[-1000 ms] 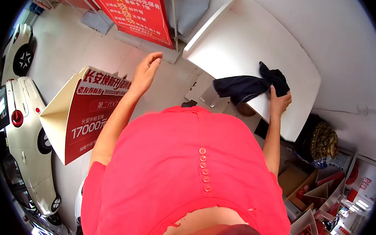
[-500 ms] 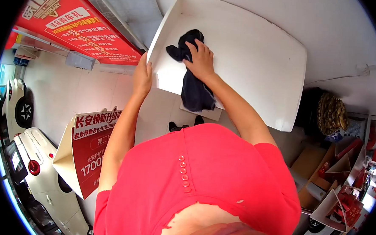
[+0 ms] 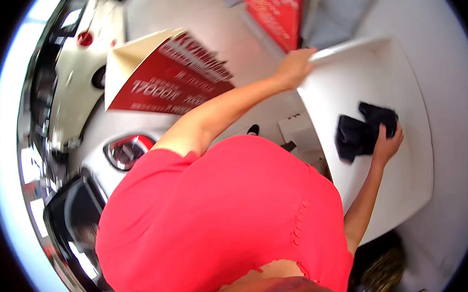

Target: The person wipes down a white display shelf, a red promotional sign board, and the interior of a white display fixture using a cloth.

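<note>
On the white surface to my right lies a dark cloth, bunched and hanging in folds. My right hand is closed around the cloth's right side, with part of the fingers hidden by the fabric. A raised white rim runs along the far side of this surface. At that rim's near corner, my left hand grips the edge, its fingertips blurred.
A red and cream folded sign stands on the left, before a white car. Beyond my left hand is a red poster. A white box sits on the floor near my feet. Dark and gold items lie at lower right.
My view has swung left, so the white surface now appears farther right. The cloth is more bunched up and fully over the surface. My left hand has moved to the rim's corner.
</note>
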Demonstrator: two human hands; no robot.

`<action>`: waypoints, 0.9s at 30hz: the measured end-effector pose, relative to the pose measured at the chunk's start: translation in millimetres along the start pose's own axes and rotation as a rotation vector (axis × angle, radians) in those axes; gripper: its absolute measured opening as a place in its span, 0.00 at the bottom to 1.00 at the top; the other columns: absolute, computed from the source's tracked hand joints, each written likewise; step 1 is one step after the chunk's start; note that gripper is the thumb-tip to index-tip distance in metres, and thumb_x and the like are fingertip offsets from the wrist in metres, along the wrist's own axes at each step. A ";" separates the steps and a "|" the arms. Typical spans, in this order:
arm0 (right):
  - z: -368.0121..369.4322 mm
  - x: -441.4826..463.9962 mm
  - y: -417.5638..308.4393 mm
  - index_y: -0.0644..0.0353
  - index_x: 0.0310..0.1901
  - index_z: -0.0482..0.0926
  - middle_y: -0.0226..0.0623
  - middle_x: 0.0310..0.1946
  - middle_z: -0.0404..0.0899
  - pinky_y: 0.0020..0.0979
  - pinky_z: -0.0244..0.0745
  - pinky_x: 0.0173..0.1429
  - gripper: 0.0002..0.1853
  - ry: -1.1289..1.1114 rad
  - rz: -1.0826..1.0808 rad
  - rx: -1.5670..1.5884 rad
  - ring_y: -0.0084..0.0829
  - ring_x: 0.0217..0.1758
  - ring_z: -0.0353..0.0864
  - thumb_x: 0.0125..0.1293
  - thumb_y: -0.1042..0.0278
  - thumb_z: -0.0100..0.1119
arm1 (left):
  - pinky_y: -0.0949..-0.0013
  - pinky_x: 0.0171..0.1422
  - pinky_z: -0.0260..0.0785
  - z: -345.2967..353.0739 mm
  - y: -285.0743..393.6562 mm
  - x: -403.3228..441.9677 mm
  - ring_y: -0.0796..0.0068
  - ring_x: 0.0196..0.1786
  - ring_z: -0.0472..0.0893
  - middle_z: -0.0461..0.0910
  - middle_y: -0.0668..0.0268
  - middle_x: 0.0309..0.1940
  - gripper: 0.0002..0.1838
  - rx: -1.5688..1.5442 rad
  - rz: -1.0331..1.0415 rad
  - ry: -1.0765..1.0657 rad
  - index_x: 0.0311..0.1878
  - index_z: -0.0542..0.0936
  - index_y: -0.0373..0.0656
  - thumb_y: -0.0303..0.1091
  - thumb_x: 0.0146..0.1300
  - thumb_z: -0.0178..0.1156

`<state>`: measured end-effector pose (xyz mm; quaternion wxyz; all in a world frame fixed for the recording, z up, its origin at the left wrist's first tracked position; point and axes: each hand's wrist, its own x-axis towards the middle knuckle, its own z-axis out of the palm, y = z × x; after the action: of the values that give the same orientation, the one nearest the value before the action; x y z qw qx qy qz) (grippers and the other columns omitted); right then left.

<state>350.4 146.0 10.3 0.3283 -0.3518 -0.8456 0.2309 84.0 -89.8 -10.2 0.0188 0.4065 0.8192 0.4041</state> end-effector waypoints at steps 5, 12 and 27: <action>17.3 -65.4 -17.7 0.58 0.59 0.74 0.48 0.56 0.72 0.44 0.64 0.67 0.27 0.019 -0.056 -0.152 0.49 0.61 0.68 0.57 0.65 0.65 | 0.57 0.73 0.56 -39.9 -1.1 -79.8 0.51 0.70 0.64 0.66 0.50 0.67 0.29 0.003 -0.079 0.093 0.70 0.62 0.39 0.38 0.68 0.53; 23.2 -74.7 -26.4 0.58 0.57 0.75 0.46 0.53 0.73 0.44 0.65 0.66 0.25 0.071 0.025 -0.122 0.48 0.59 0.70 0.55 0.68 0.63 | 0.54 0.68 0.62 -100.1 -140.2 -182.4 0.50 0.63 0.70 0.71 0.49 0.61 0.27 0.191 -0.633 0.366 0.65 0.68 0.38 0.38 0.65 0.56; 93.7 -114.0 -102.8 0.55 0.55 0.78 0.43 0.51 0.75 0.44 0.68 0.63 0.24 0.168 0.079 -0.299 0.46 0.58 0.72 0.55 0.60 0.66 | 0.49 0.72 0.53 -386.6 -275.6 -304.8 0.56 0.70 0.63 0.68 0.61 0.66 0.30 0.941 -0.785 0.863 0.66 0.68 0.47 0.38 0.59 0.61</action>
<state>298.8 -20.5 -34.2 0.3327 -0.4478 -0.8256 0.0852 -30.3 -642.0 -27.5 -0.3372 -0.1454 0.9249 0.0982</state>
